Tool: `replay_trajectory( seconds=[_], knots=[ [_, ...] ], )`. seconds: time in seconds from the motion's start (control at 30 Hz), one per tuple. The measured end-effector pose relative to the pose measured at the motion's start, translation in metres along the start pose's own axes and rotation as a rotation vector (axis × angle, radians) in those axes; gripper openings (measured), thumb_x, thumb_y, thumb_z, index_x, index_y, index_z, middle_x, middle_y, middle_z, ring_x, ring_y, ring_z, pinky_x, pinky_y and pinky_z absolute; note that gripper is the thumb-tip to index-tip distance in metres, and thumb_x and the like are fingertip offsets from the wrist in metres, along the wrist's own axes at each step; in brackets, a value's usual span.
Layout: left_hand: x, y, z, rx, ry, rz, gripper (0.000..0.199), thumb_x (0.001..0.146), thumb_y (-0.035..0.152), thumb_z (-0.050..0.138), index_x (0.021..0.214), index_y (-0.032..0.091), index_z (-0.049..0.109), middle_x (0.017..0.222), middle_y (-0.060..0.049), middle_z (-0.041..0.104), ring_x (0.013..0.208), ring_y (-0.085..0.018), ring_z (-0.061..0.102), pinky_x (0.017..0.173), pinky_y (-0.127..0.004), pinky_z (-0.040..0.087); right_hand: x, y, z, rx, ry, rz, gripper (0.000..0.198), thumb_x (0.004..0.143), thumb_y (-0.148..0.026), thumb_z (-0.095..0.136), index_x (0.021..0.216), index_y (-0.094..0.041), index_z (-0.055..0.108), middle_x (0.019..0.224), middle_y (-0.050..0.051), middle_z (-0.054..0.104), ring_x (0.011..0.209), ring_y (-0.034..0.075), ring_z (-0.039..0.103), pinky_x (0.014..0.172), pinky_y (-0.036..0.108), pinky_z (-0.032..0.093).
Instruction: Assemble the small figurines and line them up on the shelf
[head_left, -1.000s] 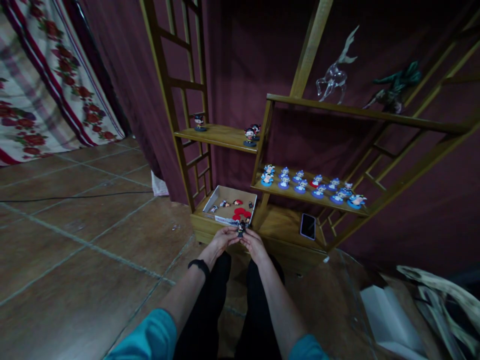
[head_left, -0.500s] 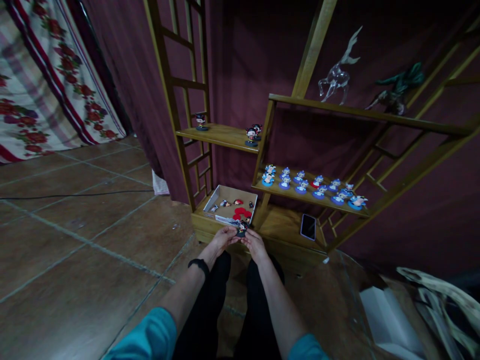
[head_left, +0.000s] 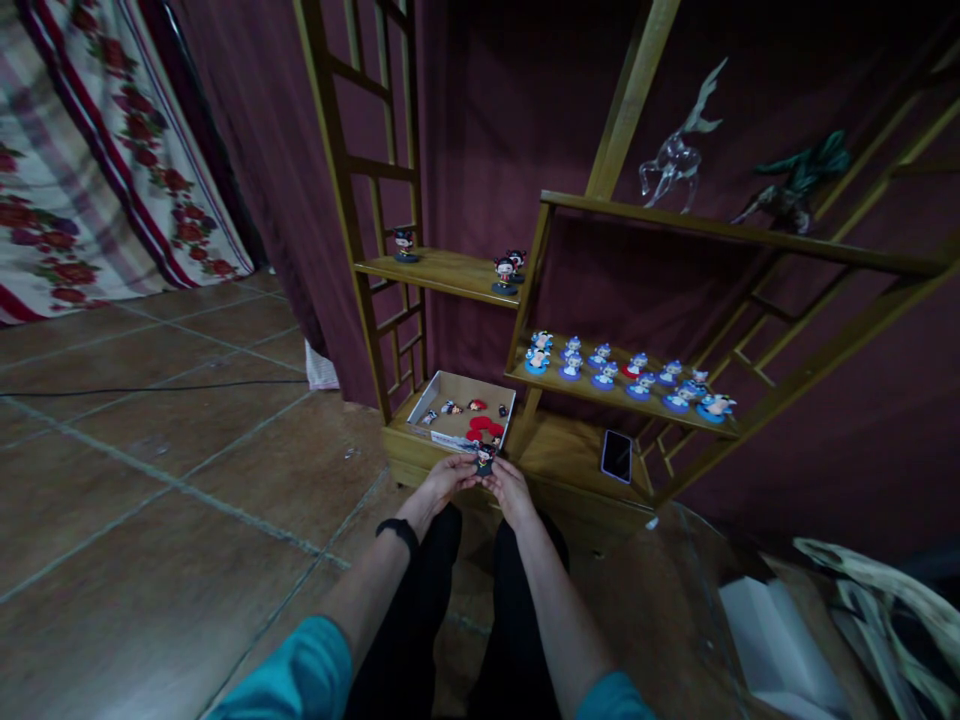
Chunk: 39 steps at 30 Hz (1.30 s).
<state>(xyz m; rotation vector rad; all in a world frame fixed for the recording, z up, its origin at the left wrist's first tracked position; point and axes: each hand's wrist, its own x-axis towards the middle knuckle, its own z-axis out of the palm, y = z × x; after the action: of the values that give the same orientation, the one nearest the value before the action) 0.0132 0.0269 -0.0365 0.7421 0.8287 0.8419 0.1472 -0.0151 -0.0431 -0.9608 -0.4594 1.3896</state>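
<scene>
Between my two hands, just in front of the cardboard box, I hold a small dark-haired figurine [head_left: 485, 458] upright on its dark round base. My left hand [head_left: 451, 477] is closed on its left side, and my right hand [head_left: 509, 485] grips the right side of the base. Behind it, the shallow box [head_left: 442, 388] contains several small figurine parts and red round pieces [head_left: 480, 424]. Similar dark-haired figurines stand on the upper left shelf [head_left: 435, 268]: one figurine [head_left: 405, 246] at its left end and two, with the front figurine [head_left: 505, 275], at its right end.
Several blue-and-white figurines [head_left: 606, 375] stand in rows on the middle right shelf. A phone [head_left: 616, 455] lies on the bottom shelf. Higher up are a clear glass deer [head_left: 675, 160] and a green-and-dark statue [head_left: 799, 180]. A white box [head_left: 780, 640] sits on the floor at right.
The figurine in my hands has turned slightly, so its front shows more plainly. Both hands stay in nearly the same place; the view has shifted very little.
</scene>
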Motion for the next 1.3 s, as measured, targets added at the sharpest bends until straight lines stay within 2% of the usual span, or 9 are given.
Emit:
replay_trajectory(
  seconds=[0.2,0.33,0.53,0.93,1.07,1.2,1.3],
  knots=[
    [0.002,-0.002,0.000,-0.035,0.037,0.032,0.026,0.064,0.000,0.065,0.087,0.009,0.057,0.069,-0.007,0.065,0.060,-0.014,0.064,0.061,-0.025,0.052,0.000,0.001,0.000,-0.037,-0.032,0.019,0.036,0.053,-0.018,0.071,0.088,-0.016,0.063,0.078,0.003,0.068,0.063,0.011,0.061,0.059,0.022,0.047],
    [-0.002,0.000,0.003,-0.026,0.030,0.013,0.028,0.063,0.001,0.066,0.087,0.010,0.055,0.071,-0.007,0.066,0.061,-0.015,0.064,0.061,-0.026,0.053,0.001,0.002,0.000,-0.034,-0.007,0.009,0.033,0.055,-0.019,0.069,0.087,-0.015,0.064,0.071,0.002,0.068,0.057,0.010,0.059,0.056,0.022,0.047],
    [-0.007,0.005,0.008,-0.011,0.041,-0.016,0.017,0.068,0.009,0.064,0.082,0.010,0.054,0.067,-0.007,0.065,0.061,-0.015,0.065,0.058,-0.023,0.052,0.003,0.003,-0.002,-0.032,0.060,0.034,0.031,0.057,-0.018,0.067,0.088,-0.013,0.063,0.056,0.001,0.064,0.050,0.010,0.057,0.051,0.023,0.046],
    [-0.004,0.000,0.004,0.005,-0.033,0.003,0.021,0.066,0.008,0.065,0.086,0.010,0.059,0.072,-0.008,0.066,0.058,-0.011,0.062,0.060,-0.022,0.050,-0.001,0.000,0.001,-0.015,0.043,0.041,0.034,0.054,-0.020,0.068,0.088,-0.014,0.065,0.056,0.001,0.063,0.051,0.011,0.057,0.051,0.023,0.045],
    [-0.001,-0.004,0.001,0.014,0.019,0.007,0.022,0.065,0.009,0.065,0.085,0.012,0.057,0.065,-0.004,0.064,0.053,-0.011,0.061,0.054,-0.020,0.046,0.004,0.007,0.001,-0.008,0.079,0.059,0.040,0.048,-0.022,0.072,0.086,-0.015,0.065,0.052,0.001,0.063,0.046,0.012,0.056,0.049,0.024,0.044],
    [0.002,-0.006,-0.003,0.000,0.031,0.020,0.024,0.064,0.010,0.065,0.086,0.013,0.055,0.065,-0.004,0.063,0.053,-0.011,0.061,0.052,-0.019,0.045,0.007,0.013,-0.002,0.017,0.014,0.015,0.042,0.048,-0.024,0.074,0.089,-0.018,0.064,0.066,0.005,0.067,0.053,0.013,0.059,0.053,0.026,0.046],
    [-0.001,-0.005,-0.002,-0.009,0.048,0.033,0.025,0.063,0.009,0.065,0.085,0.014,0.054,0.064,-0.003,0.062,0.054,-0.012,0.062,0.053,-0.020,0.045,0.001,0.010,-0.001,0.009,0.019,-0.007,0.041,0.048,-0.024,0.074,0.088,-0.019,0.064,0.071,0.004,0.068,0.054,0.012,0.059,0.055,0.026,0.047]
  ],
)
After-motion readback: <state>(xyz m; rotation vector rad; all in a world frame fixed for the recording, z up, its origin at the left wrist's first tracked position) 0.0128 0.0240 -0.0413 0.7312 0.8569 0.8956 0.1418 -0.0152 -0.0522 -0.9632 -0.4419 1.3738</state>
